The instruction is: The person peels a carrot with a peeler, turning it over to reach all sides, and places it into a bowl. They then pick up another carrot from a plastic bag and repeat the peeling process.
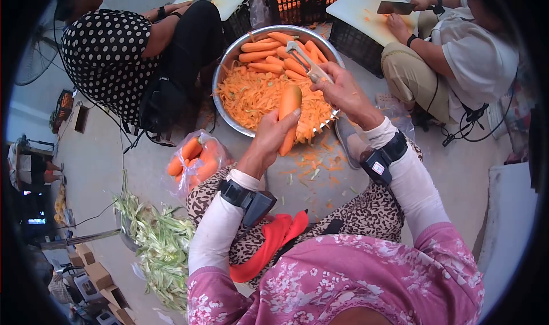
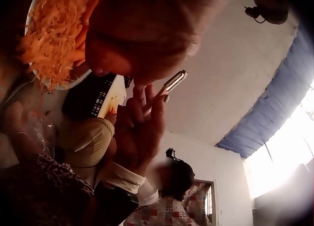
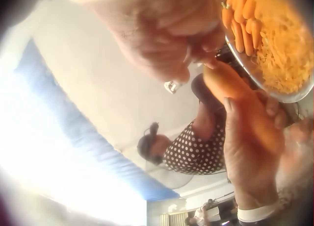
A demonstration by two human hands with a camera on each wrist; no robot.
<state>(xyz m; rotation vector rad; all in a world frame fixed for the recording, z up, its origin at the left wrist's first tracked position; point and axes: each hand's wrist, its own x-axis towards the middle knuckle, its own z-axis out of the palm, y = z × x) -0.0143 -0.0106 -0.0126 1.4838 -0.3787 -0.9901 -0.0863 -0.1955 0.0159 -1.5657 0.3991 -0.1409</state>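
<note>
My left hand (image 1: 273, 135) grips a carrot (image 1: 289, 114) upright over the near rim of a steel basin (image 1: 224, 62). My right hand (image 1: 342, 90) holds a metal peeler (image 1: 302, 56) by its handle, its blade raised over the basin just beyond the carrot's top. The basin holds orange shavings (image 1: 257, 96) and several peeled carrots (image 1: 269, 53). In the right wrist view the carrot (image 3: 230, 84) sits in my left hand (image 3: 252, 147) just under my right hand (image 3: 162, 39). The left wrist view shows my right hand (image 2: 142, 128) with the peeler (image 2: 172, 82).
A plastic bag of carrots (image 1: 194, 160) lies left of my knee. Green leaves (image 1: 154, 239) are piled lower left. Peelings (image 1: 311, 165) litter the floor. Two people sit beyond the basin at white cutting boards (image 1: 366, 10) on black crates (image 1: 303, 2), one holding a cleaver (image 1: 396, 7).
</note>
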